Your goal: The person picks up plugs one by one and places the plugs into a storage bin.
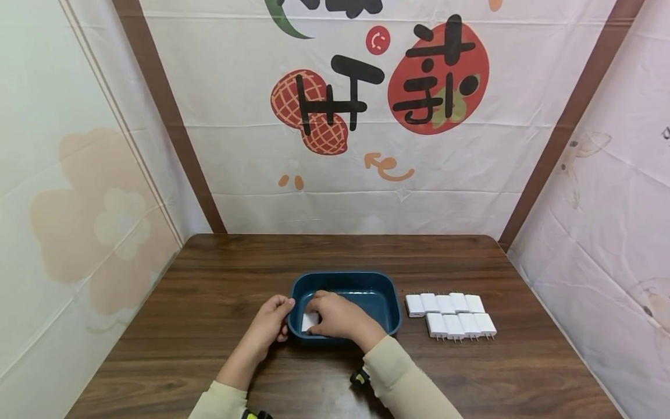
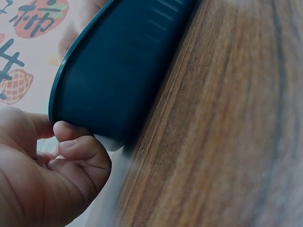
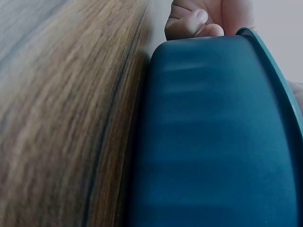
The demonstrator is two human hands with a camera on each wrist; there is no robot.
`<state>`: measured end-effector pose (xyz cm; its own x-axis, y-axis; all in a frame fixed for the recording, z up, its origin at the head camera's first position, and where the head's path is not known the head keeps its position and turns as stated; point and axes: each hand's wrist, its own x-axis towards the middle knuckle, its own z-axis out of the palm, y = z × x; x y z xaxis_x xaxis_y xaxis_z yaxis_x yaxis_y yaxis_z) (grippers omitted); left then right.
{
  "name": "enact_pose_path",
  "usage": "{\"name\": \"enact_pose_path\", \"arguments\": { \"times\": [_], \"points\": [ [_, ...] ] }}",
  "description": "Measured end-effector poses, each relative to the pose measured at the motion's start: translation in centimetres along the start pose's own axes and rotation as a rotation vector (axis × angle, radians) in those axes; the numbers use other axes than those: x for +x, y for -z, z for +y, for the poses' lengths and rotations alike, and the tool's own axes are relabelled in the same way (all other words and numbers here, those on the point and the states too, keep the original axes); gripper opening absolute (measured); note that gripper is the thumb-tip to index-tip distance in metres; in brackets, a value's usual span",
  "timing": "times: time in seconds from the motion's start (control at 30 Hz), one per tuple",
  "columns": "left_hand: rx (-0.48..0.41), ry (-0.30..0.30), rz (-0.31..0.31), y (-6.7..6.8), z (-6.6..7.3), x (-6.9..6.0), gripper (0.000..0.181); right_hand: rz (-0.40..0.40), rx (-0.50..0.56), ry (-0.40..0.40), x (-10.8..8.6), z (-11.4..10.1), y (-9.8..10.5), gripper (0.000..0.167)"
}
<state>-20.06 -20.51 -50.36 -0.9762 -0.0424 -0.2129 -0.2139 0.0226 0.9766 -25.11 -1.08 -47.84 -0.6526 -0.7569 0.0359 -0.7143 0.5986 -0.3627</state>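
A dark blue plastic bin [image 1: 373, 304] with rounded corners sits on the table. My left hand [image 1: 271, 321] grips its left rim, thumb over the edge and fingers curled against the outside wall. In the left wrist view, that hand [image 2: 57, 165] pinches the corner of the bin [image 2: 109, 80]. My right hand [image 1: 337, 315] reaches into the bin's left end and holds a white charger plug [image 1: 309, 321] between thumb and fingers, low inside. The right wrist view is mostly filled by the bin's outer wall [image 3: 218, 127], which hides most of the right hand and the plug.
Right of the bin, several white charger plugs [image 1: 445, 304] lie in two tight rows on the brown wooden table [image 1: 220, 262], metal prongs pointing outward. A printed white cloth [image 1: 251, 203] hangs behind the table, with more cloth on both sides.
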Motion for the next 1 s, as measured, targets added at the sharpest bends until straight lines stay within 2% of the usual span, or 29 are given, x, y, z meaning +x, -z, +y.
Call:
{"name": "enact_pose_path", "arguments": {
  "times": [0.27,1.0],
  "points": [
    [0.005,-0.005,0.007,-0.12,-0.01,0.01,0.03,-0.01,0.017,0.004,0.03,0.18,-0.12,0.039],
    [0.001,-0.006,0.023,-0.13,-0.17,0.04,0.027,-0.012,-0.02,0.056,0.26,0.37,-0.43,0.036]
  ]
}}
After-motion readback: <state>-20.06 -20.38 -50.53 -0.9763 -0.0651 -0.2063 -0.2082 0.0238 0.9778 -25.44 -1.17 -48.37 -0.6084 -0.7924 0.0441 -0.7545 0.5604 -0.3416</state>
